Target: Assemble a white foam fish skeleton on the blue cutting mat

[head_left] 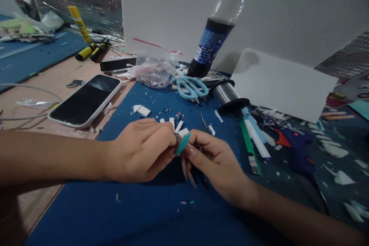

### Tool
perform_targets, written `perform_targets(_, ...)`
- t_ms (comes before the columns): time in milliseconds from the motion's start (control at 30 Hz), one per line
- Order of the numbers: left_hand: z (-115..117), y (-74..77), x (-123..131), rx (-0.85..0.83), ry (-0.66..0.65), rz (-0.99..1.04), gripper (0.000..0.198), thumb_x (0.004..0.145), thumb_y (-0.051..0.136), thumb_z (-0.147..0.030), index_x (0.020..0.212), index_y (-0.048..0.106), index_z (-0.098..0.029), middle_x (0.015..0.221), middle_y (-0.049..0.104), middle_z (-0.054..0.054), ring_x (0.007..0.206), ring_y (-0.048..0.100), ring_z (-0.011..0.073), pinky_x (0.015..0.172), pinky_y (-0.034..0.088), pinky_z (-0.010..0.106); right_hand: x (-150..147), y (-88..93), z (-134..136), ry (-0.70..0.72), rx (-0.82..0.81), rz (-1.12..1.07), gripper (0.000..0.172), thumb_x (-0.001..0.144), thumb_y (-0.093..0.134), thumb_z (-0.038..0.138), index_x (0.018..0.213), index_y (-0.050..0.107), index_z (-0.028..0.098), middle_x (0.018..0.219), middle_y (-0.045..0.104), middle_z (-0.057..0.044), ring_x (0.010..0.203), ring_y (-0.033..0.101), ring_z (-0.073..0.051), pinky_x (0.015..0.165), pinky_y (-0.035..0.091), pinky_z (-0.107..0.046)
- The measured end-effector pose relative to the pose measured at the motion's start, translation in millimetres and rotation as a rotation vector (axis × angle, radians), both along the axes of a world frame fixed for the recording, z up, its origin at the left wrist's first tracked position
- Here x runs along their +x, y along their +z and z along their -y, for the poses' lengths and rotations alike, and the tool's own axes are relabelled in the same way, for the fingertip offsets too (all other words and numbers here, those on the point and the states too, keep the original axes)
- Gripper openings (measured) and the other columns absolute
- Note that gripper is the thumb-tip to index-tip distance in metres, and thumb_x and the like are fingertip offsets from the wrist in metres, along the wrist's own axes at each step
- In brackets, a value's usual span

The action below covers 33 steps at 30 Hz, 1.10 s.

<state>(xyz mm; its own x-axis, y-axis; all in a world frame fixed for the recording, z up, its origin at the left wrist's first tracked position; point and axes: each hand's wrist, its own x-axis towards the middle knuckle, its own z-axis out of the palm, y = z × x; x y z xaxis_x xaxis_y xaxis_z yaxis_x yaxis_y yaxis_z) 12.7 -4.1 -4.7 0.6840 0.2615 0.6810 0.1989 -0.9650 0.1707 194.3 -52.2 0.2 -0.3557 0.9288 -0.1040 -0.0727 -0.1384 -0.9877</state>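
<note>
Over the blue mat, my two hands meet fingertip to fingertip. Between them is a small, thin teal oval piece [183, 144], held tilted on its edge; its material cannot be made out. My right hand [220, 163] pinches it between thumb and fingers, long nails showing below. My left hand [144, 152] is closed, its fingertips pressed against the piece's left side and partly hidden behind the knuckles. Just beyond the hands lie small white strips [179, 125] and a white block-like scrap [144, 111].
Behind stand a cola bottle [211, 42], blue scissors [190, 86], a wire spool [229, 96] and a plastic bag [154, 69]. A phone [86, 100] lies left. At right are a green-handled cutter [250, 146], a glue gun [300, 150] and a white sheet [284, 84].
</note>
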Motion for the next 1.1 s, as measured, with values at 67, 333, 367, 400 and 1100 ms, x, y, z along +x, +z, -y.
perform_targets(67, -5, 4.8, 1, 0.021, 0.084, -0.043, 0.013, 0.090, 0.037, -0.011, 0.081, 0.038, -0.020, 0.063, 0.053, -0.001, 0.052, 0.049, 0.0129, 0.050, 0.037, 0.026, 0, -0.8, 0, -0.018, 0.009, -0.011, 0.031, 0.085, 0.063, 0.043, 0.070, 0.051, 0.019, 0.056, 0.054, 0.006, 0.045, 0.050, -0.005, 0.043, 0.040, -0.019)
perform_targets(333, -62, 9.4, 14, 0.130, 0.451, -0.524, 0.019, 0.095, 0.040, -0.024, 0.087, 0.054, -0.013, 0.079, 0.060, 0.007, 0.080, 0.056, 0.0208, 0.069, 0.042, 0.028, -1, 0.0, 0, -0.018, 0.048, 0.014, 0.030, 0.088, 0.058, 0.042, 0.071, 0.051, 0.019, 0.058, 0.054, 0.005, 0.047, 0.052, -0.005, 0.044, 0.042, -0.019)
perform_targets(367, -67, 7.4, 15, 0.126, 0.442, -0.591, 0.020, 0.095, 0.042, -0.027, 0.089, 0.054, -0.012, 0.082, 0.061, 0.008, 0.084, 0.056, 0.0221, 0.072, 0.043, 0.030, -1, -0.1, 0, -0.014, 0.047, 0.010, 0.029, 0.088, 0.058, 0.041, 0.071, 0.051, 0.019, 0.058, 0.055, 0.005, 0.046, 0.052, -0.005, 0.044, 0.042, -0.019)
perform_targets(400, -71, 5.3, 17, 0.121, 0.433, -0.652, 0.023, 0.095, 0.043, -0.030, 0.090, 0.055, -0.011, 0.085, 0.061, 0.010, 0.087, 0.055, 0.0234, 0.075, 0.043, 0.031, -1, -0.2, 0, -0.012, 0.044, 0.005, 0.029, 0.089, 0.058, 0.041, 0.071, 0.051, 0.019, 0.058, 0.055, 0.005, 0.046, 0.051, -0.005, 0.044, 0.042, -0.019)
perform_targets(1100, -69, 10.7, 19, 0.126, 0.438, -0.695, 0.029, 0.097, 0.034, -0.021, 0.089, 0.060, -0.012, 0.084, 0.064, 0.009, 0.079, 0.060, 0.0207, 0.071, 0.045, 0.031, 0, -1.7, -1, -0.011, 0.053, -0.015, 0.027, 0.091, 0.055, 0.034, 0.070, 0.052, 0.018, 0.058, 0.055, 0.006, 0.045, 0.052, -0.004, 0.045, 0.042, -0.019)
